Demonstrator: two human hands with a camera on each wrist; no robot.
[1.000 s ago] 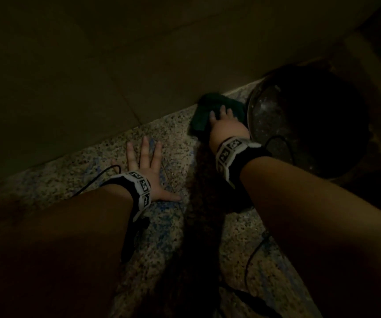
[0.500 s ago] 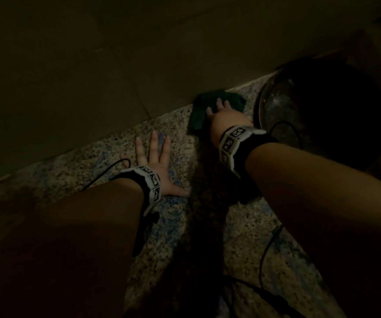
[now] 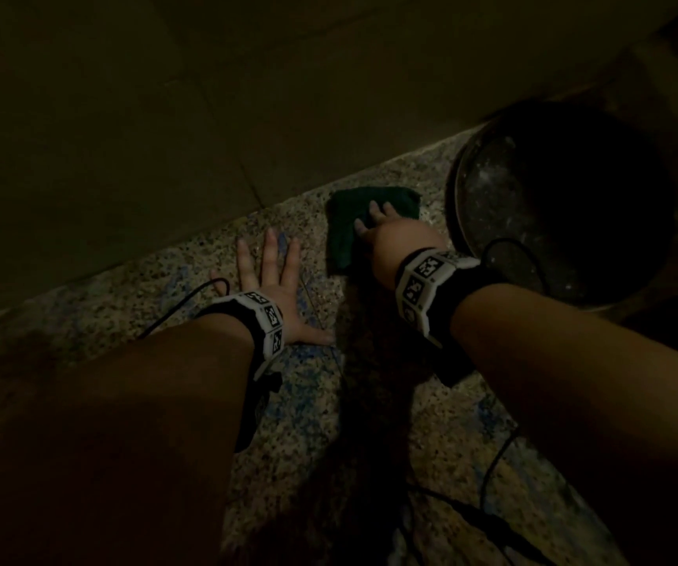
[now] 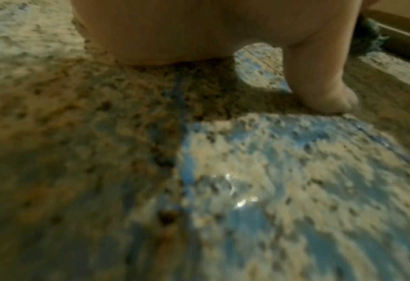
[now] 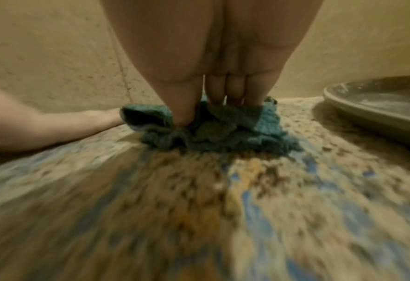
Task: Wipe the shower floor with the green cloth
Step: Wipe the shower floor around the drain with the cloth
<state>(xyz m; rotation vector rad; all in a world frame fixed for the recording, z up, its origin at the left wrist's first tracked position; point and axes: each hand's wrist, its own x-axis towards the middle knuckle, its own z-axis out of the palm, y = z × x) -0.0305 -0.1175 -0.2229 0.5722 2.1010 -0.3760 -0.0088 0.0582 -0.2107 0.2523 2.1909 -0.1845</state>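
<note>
The dark green cloth [image 3: 343,228] lies bunched on the speckled shower floor [image 3: 321,402], close to the foot of the wall. My right hand [image 3: 380,222] presses down on it with straight fingers and thumb; in the right wrist view the fingertips [image 5: 235,95] dig into the cloth [image 5: 223,138], which folds up around the thumb. My left hand [image 3: 272,275] lies flat on the floor to the left of the cloth, fingers spread, holding nothing. The left wrist view shows its palm and thumb [image 4: 319,79] on the wet floor, with the cloth [image 4: 367,40] beyond.
A round dark basin [image 3: 488,189] stands on the floor just right of the cloth, its rim [image 5: 379,108] close to my right hand. The tiled wall [image 3: 165,136] runs along the far edge. Black cables [image 3: 492,455] trail from both wrists. The floor glistens wet.
My right hand has slid the cloth away from the wall, toward me and closer to my left hand. The left hand has stayed planted on the floor.
</note>
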